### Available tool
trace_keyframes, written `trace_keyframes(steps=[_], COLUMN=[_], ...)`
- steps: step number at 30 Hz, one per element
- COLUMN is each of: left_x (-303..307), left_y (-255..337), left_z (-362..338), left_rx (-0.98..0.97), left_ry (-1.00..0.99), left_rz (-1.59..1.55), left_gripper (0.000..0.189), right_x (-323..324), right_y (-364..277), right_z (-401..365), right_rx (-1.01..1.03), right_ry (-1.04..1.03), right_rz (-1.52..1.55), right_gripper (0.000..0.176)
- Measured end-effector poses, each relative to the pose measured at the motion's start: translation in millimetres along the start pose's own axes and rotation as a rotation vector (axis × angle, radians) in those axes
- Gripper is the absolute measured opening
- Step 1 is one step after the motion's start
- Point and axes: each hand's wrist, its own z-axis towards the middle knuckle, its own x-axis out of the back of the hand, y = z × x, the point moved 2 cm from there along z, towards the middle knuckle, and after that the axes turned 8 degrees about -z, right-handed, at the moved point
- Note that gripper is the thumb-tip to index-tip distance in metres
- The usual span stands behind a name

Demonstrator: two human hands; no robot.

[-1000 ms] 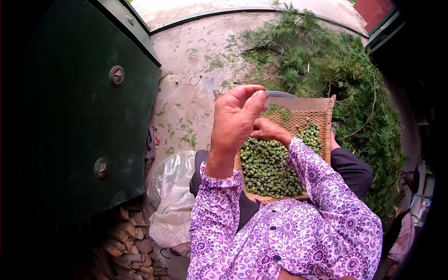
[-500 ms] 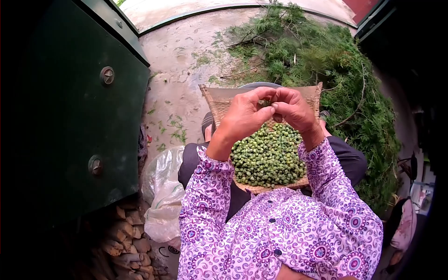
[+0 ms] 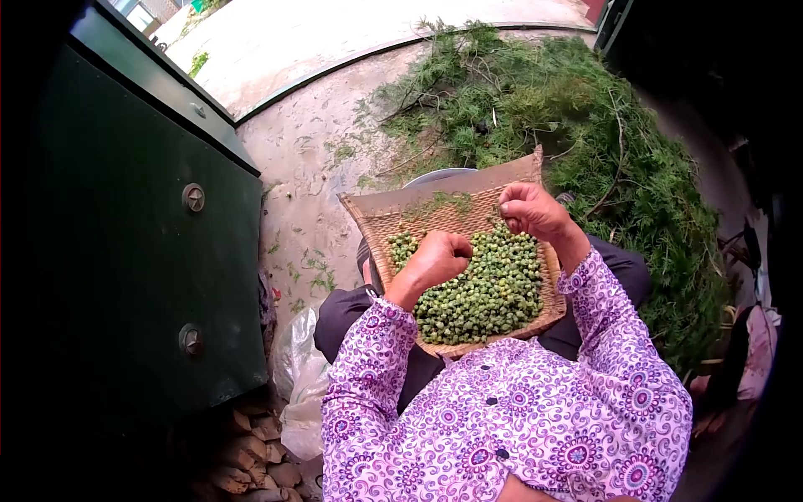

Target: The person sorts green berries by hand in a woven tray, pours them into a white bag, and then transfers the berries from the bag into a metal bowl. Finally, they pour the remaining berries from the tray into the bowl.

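A woven winnowing basket (image 3: 554, 311) rests on my lap, holding a heap of small round green cones (image 3: 485, 301). Over the left part of the heap is my left hand (image 3: 435, 258), its fingers curled together; whatever they pinch is hidden. My right hand (image 3: 535, 211) hovers above the basket's right side with thumb and fingertips pressed together, and I cannot make out anything between them. Thin green sprigs (image 3: 452, 201) lie on the weave toward the basket's far edge.
A large pile of green conifer branches (image 3: 569, 109) covers the floor ahead and to the right. On the left stands a dark green metal door (image 3: 150, 251). A clear plastic bag (image 3: 303, 410) and split firewood (image 3: 259, 456) lie at lower left. A round rim (image 3: 439, 175) shows behind the basket.
My hands were together above the basket's far part; now they are apart, the left lower over the cones and the right off to the right. The whole view has tilted slightly.
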Motion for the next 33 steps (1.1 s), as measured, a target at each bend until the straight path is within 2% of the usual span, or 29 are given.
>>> trace_keyframes(steps=[1, 2, 5, 6, 7, 9, 11, 13, 15, 16, 17, 19, 21, 22, 23, 26, 27, 30, 31, 33], left_x=[-8, -16, -36, -37, -36, -25, -2, 5, -1, 0, 5, 5, 4, 3, 0, 2, 5, 10, 11, 19], left_y=[-6, -12, -35, -31, -38, -52, -81, -106, -122, -147, -178, -236, -207, -198, -191, -154, -146, -98, -77, -74], left_z=[1, 3, -1, -8, -14, -26, -35, -56, -75, -82, -85, -82, -78, -76, -77, -74, -75, -73, -69, -63], left_rx=[0.022, 0.039, 0.05, -0.01, -0.044, -0.027, 0.074, 0.282, 0.515, 0.562, 0.595, 0.513, 0.751, 0.775, 0.806, 0.664, 0.595, 0.229, 0.133, 0.104], left_ry=[-0.01, -0.019, -0.029, -0.055, 0.002, 0.328, 0.629, 0.837, 0.895, 0.827, 0.757, 0.763, 0.71, 0.735, 0.756, 0.833, 0.866, 0.944, 0.986, 1.009], left_rz=[-0.016, 0.037, 0.167, 0.33, 0.392, 0.653, 0.566, 0.61, 0.63, 0.421, 0.213, 0.04, 0.238, 0.26, 0.281, 0.353, 0.326, 0.235, 0.187, 0.226], left_gripper=[0.014, 0.014, 0.038, 0.052, 0.058, 0.06, 0.059, 0.056, 0.053, 0.05, 0.048, 0.043, 0.054, 0.052, 0.051, 0.045, 0.043, 0.029, 0.025, 0.021], right_x=[9, 17, 59, 83, 93, 105, 113, 118, 118, 137, 133, 138, 130, 126, 122, 111, 109, 100, 98, 95], right_y=[-13, -30, -73, -73, -68, -36, 24, 81, 112, 144, 143, 152, 152, 144, 141, 117, 107, 60, 48, 43], right_z=[4, 9, 22, 19, 11, -10, -27, -36, -41, -31, -32, -24, -24, -31, -34, -47, -52, -79, -87, -96], right_rx=[0.045, 0.134, 0.467, 0.447, 0.461, 0.278, 0.157, -0.084, -0.21, -0.19, -0.276, -0.319, -0.305, -0.27, -0.235, -0.121, 0.068, 0.343, 0.389, 0.415], right_ry=[0.005, 0.109, 0.441, 0.535, 0.644, 0.75, 0.662, 0.62, 0.612, 0.625, 0.655, 0.613, 0.687, 0.675, 0.694, 0.77, 0.822, 0.917, 0.939, 1.015], right_rz=[-0.043, 0.013, 0.18, 0.019, -0.266, -0.85, -1.129, -1.276, -1.161, -1.183, -1.233, -1.143, -1.173, -1.149, -1.143, -1.132, -1.13, -1.146, -1.099, -1.075], right_gripper=[0.008, 0.015, 0.043, 0.06, 0.067, 0.076, 0.082, 0.09, 0.095, 0.098, 0.098, 0.091, 0.056, 0.045, 0.043, 0.038, 0.037, 0.036, 0.035, 0.035])
